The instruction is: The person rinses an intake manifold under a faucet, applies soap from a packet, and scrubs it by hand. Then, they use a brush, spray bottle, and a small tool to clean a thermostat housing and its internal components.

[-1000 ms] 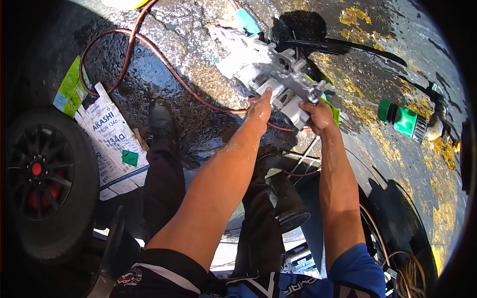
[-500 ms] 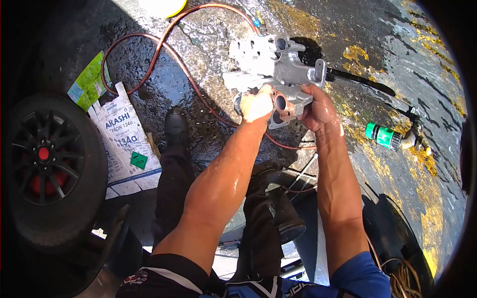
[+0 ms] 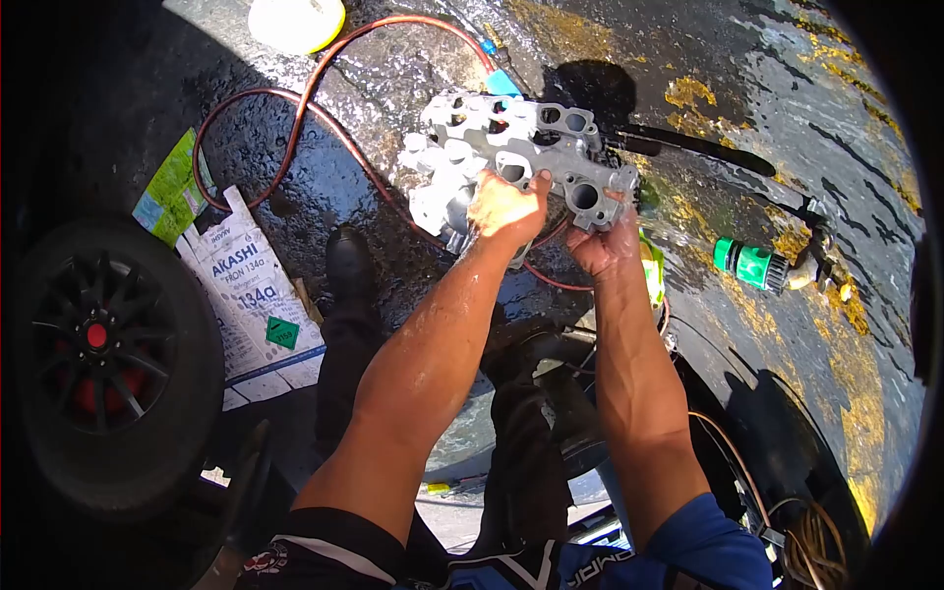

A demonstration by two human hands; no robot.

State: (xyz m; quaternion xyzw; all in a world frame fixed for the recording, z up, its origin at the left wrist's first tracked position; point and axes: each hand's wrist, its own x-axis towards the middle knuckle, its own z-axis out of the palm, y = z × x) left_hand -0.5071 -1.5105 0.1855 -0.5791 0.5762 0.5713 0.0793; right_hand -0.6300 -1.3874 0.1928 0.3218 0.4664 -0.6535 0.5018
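Note:
A large silver metal casting (image 3: pixel 541 147) with several round and oval openings is held above the wet ground. My left hand (image 3: pixel 507 208) grips its near side, thumb along the metal beside an opening. At the right end my right hand (image 3: pixel 608 244) is wrapped round the lower edge, below a round port; part of its fingers is hidden by the casting. Water sprays from a green hose nozzle (image 3: pixel 752 264) toward the casting's right end.
A red hose (image 3: pixel 329 113) loops over the ground. At the left are a wheel (image 3: pixel 113 344), a flattened cardboard box (image 3: pixel 241 285) and a green sheet (image 3: pixel 172 187). A yellow-rimmed white container (image 3: pixel 295 22) is at the top. Coiled cable (image 3: pixel 814 546) lies lower right.
Both hands have turned the casting, so a row of openings now faces up, and it has shifted slightly left. Water now shows coming from the nozzle. More of the white container is visible.

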